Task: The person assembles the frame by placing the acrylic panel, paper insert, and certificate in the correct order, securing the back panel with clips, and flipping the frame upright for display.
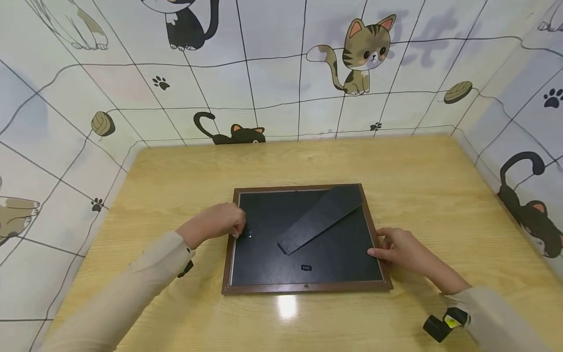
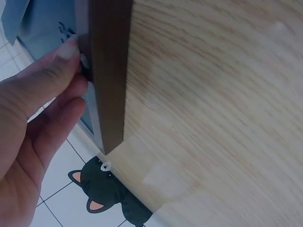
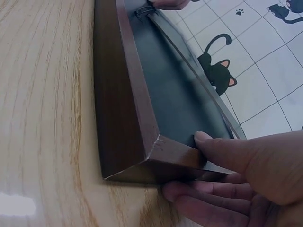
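Closest up, two pale sleeves (image 1: 136,288), below the frame (image 1: 352,287) on either side

See the frame flat on the table (image 1: 334,161), black back (image 1: 268,210) up. At the frame's left side, find the left hand (image 1: 222,220), finger and thumb tips close together, pinching what looks like a small dark clip (image 1: 249,234). Hard to tell how tight, with part hidden. At the frame's right side, find the right hand (image 1: 398,250), holding the edge, thumb on top and fingers curled below. Across the frame's back, note a long stand (image 1: 323,219), slanting from the top right corner past the middle. Note also a black bit (image 1: 306,268) just inside the frame's bottom edge.

Might snap or bend the clip by pushing too hard. Might nip a fingertip by poking between clip and frame. Might slide the frame by tugging left with a weak right hold. Might bend the stand by leaning on it.
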The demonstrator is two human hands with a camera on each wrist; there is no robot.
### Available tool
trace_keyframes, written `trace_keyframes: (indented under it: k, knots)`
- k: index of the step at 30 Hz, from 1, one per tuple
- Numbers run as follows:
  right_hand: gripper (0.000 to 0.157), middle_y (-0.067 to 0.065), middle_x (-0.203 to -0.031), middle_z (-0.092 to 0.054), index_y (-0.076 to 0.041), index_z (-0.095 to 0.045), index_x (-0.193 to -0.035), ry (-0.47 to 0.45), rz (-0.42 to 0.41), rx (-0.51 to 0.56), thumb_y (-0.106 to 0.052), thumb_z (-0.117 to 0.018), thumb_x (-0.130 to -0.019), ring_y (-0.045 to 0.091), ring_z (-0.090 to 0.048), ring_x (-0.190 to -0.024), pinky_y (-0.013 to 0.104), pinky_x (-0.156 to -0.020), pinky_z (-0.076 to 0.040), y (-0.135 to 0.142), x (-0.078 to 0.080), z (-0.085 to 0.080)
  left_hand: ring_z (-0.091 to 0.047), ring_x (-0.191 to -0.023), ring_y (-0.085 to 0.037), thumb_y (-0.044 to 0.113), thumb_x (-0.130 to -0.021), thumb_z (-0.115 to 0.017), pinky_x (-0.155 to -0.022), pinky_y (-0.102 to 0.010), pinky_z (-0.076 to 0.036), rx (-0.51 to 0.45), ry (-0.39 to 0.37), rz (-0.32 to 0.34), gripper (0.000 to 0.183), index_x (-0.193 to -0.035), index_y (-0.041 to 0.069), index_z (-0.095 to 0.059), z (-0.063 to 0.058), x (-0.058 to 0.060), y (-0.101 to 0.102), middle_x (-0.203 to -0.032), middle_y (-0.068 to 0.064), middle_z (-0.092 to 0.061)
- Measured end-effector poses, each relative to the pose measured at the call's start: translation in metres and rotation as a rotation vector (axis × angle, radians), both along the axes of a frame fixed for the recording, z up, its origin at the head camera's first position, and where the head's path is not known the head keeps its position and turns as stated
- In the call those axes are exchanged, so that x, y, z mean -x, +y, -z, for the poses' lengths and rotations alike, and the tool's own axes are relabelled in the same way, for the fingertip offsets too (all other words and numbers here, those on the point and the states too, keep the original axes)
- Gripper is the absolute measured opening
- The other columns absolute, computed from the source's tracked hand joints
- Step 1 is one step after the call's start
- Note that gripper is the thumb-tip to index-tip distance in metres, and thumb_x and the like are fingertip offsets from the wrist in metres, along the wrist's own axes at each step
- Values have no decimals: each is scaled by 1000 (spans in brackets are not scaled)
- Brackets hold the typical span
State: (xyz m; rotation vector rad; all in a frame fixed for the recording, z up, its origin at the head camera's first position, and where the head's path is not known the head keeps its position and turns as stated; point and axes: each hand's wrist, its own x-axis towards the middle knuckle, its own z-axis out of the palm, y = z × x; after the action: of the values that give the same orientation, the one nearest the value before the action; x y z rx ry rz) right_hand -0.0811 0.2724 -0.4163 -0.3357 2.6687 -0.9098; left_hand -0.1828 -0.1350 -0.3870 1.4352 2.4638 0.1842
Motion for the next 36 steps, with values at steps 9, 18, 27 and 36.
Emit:
trace_keyframes:
  k: [9,18,27,36]
  knots:
    - [56,-2,-62,-55,20,-47,-116,-17,3,-8,-18,-69,-82,11,-48,-51,24,-46,-38,-1,4,-2,-18,-55,-6,-17,-62,-65,-51,-22,-18,-11,-48,12,48,-48,15,-33,-1,4,1,-57,10,-18]
    - [53,-2,-61,-54,18,-50,-114,-5,21,-11,-18,-70,-81,10,-46,-52,23,-47,-37,0,4,0,-40,-51,1,2,-67,-79,-50,-16,-38,165,-118,-15,23,-53,12,-64,-9,10,14,-54,13,-51]
    - [56,-2,-63,-53,19,-49,-112,-19,29,13,-20,-71,-80,10,-45,-53,23,-47,-37,-2,0,1,-63,-76,-13,4,-77,-72,-68,-25,-50,4,-157,-130,7,-84,5,-72,-12,23,23,-83,-1,-67]
    - [55,-3,-62,-53,18,-50,-113,-16,37,25,-20,-72,-80,8,-46,-51,23,-46,-38,2,-1,2,-58,-77,-10,12,-87,-64,-71,-27,-48,-240,-119,-229,9,-90,7,-71,11,47,54,-86,0,-65]
